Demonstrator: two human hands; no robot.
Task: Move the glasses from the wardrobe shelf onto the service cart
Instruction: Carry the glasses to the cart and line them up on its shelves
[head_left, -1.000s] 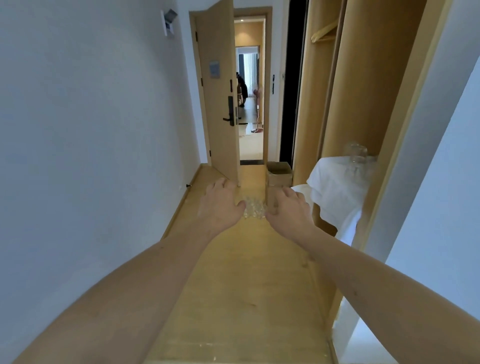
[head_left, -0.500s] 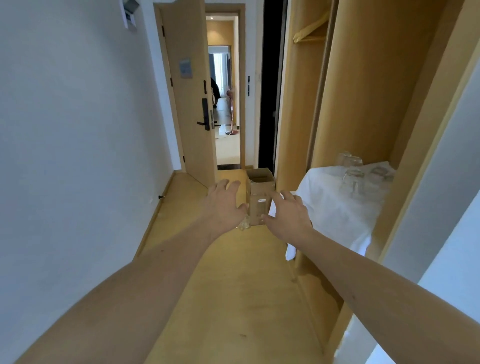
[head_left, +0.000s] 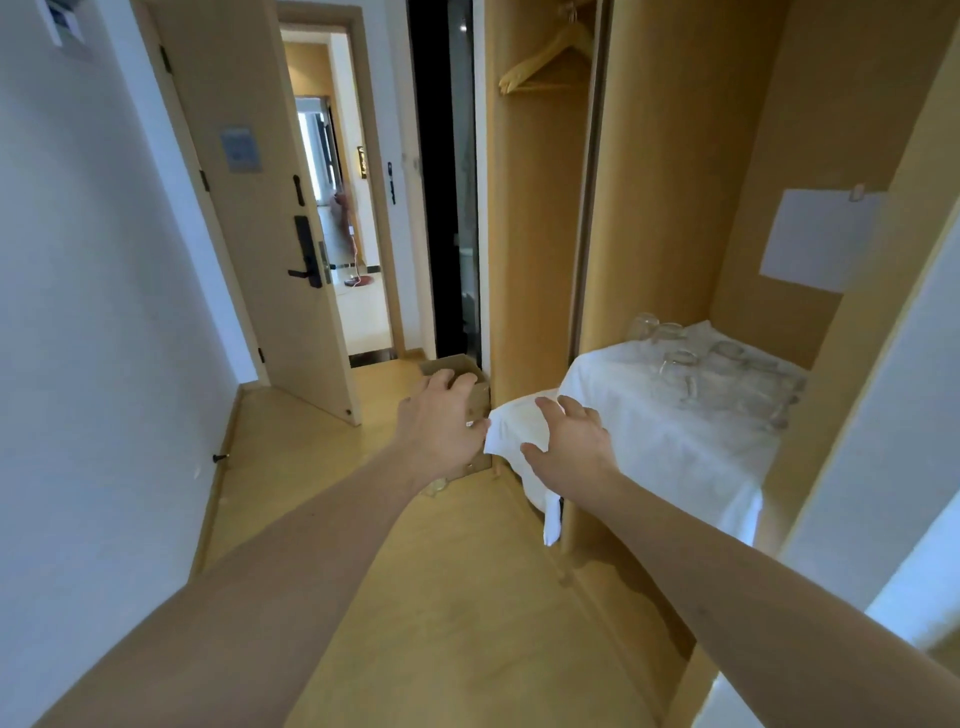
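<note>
Several clear glasses (head_left: 680, 364) stand on a white cloth (head_left: 654, 447) that covers the wardrobe shelf at the right. My right hand (head_left: 569, 447) hovers with spread fingers over the cloth's near left corner, short of the glasses, holding nothing. My left hand (head_left: 441, 423) reaches forward beside it, fingers relaxed, in front of a cardboard box (head_left: 475, 387) on the floor. A bit of clear glassware (head_left: 436, 486) shows on the floor below my left wrist. No service cart is in view.
The wooden wardrobe (head_left: 675, 182) is open, with a hanger (head_left: 545, 57) up top and a white paper (head_left: 815, 239) on its inner wall. An open door (head_left: 249, 208) leads to a corridor ahead. A white wall (head_left: 78, 312) runs along the left of the wooden floor.
The view has turned right and moved closer to the wardrobe shelf. Both hands have travelled from over the floor glassware toward the cloth-covered shelf, the right hand now over its corner.
</note>
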